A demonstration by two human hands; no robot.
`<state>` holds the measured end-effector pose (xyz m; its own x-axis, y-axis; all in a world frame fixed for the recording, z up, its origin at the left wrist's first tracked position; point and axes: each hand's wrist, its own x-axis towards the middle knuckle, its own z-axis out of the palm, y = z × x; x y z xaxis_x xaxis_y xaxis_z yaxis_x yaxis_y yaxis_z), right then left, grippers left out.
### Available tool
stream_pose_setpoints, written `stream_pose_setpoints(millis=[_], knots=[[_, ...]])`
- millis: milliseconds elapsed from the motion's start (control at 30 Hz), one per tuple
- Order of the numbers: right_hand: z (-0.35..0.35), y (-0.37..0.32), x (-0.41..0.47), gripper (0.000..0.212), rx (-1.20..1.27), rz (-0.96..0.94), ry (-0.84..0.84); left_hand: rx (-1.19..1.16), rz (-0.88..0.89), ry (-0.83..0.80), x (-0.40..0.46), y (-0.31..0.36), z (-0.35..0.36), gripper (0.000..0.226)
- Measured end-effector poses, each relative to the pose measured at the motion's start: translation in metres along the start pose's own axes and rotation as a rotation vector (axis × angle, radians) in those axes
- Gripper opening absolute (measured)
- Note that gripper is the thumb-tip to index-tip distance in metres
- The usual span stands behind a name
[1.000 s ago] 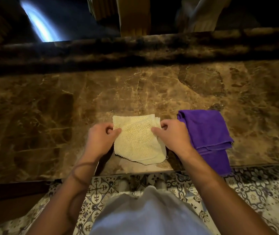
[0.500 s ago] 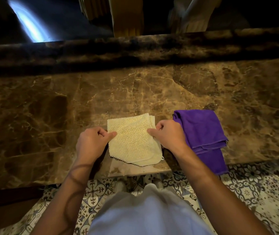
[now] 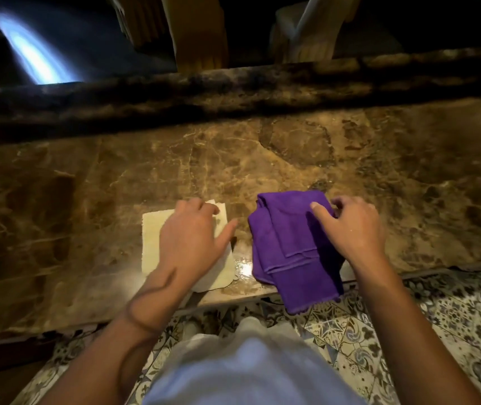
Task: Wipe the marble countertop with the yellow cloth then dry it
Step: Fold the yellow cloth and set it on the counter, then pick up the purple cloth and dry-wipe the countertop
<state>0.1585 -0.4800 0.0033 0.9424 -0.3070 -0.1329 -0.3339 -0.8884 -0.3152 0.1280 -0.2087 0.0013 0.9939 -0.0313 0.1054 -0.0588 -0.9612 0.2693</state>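
Observation:
The pale yellow cloth point(image 3: 153, 244) lies folded flat on the brown marble countertop point(image 3: 262, 159) near its front edge. My left hand point(image 3: 192, 238) rests palm down on it with fingers spread, covering its right half. To the right lies a folded purple cloth point(image 3: 286, 244), its lower corner hanging over the counter's front edge. My right hand point(image 3: 350, 226) is at the purple cloth's right side, its fingers curled and pinching the cloth's top right edge. A small wet patch glints on the marble between the two cloths.
A raised dark marble ledge point(image 3: 233, 89) runs along the back of the counter. Behind it stand wooden furniture legs point(image 3: 198, 33). Patterned floor tiles point(image 3: 437, 331) lie below the counter's front edge, next to my white clothing point(image 3: 248, 369).
My right hand has left the yellow cloth and moved right onto the purple cloth. My left hand went from pinching the yellow cloth's edge to lying flat on it. The yellow cloth shifted left.

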Motion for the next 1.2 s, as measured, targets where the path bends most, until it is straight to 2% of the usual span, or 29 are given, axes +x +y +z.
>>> stream_pose_setpoints(millis=[133, 200, 400, 567, 667, 767, 833, 867, 933, 1033, 1200], knots=[[0.007, 0.019, 0.005, 0.067, -0.012, 0.031, -0.081, 0.14, 0.014, -0.241, 0.024, 0.048, 0.023, 0.077], [0.011, 0.022, 0.006, 0.067, 0.0, 0.021, -0.076, 0.166, -0.004, -0.298, 0.036, 0.063, 0.031, 0.078], [0.024, 0.02, 0.005, 0.072, 0.012, 0.024, -0.136, 0.136, -0.001, -0.279, 0.046, 0.077, 0.047, 0.076], [0.028, 0.019, 0.004, 0.06, 0.103, -0.015, -0.167, -0.042, -0.089, -0.284, 0.044, 0.082, 0.051, 0.055], [0.023, 0.019, 0.004, 0.045, 0.305, -0.063, -0.195, -0.297, -0.152, -0.339, 0.041, 0.077, 0.044, 0.044], [0.008, 0.011, 0.0, 0.027, 0.653, -0.113, -0.221, -0.919, -0.336, -0.32, 0.032, 0.068, 0.023, 0.028], [-0.008, -0.003, -0.009, 0.016, 1.001, -0.123, -0.314, -1.316, -0.43, -0.345, 0.021, 0.06, 0.003, 0.031], [-0.017, -0.012, -0.015, 0.019, 1.13, -0.15, -0.348, -1.436, -0.425, -0.358, 0.016, 0.056, -0.006, 0.032], [-0.028, -0.031, -0.028, 0.029, 1.229, -0.222, -0.373, -1.535, -0.39, -0.363, 0.005, 0.046, -0.023, 0.031], [-0.029, -0.063, -0.048, 0.035, 1.273, -0.279, -0.435, -1.541, -0.385, -0.27, -0.011, 0.025, -0.046, 0.03], [-0.007, -0.116, -0.086, 0.051, 1.193, -0.296, -0.692, -1.623, -0.365, -0.161, -0.049, -0.034, -0.08, 0.03]])
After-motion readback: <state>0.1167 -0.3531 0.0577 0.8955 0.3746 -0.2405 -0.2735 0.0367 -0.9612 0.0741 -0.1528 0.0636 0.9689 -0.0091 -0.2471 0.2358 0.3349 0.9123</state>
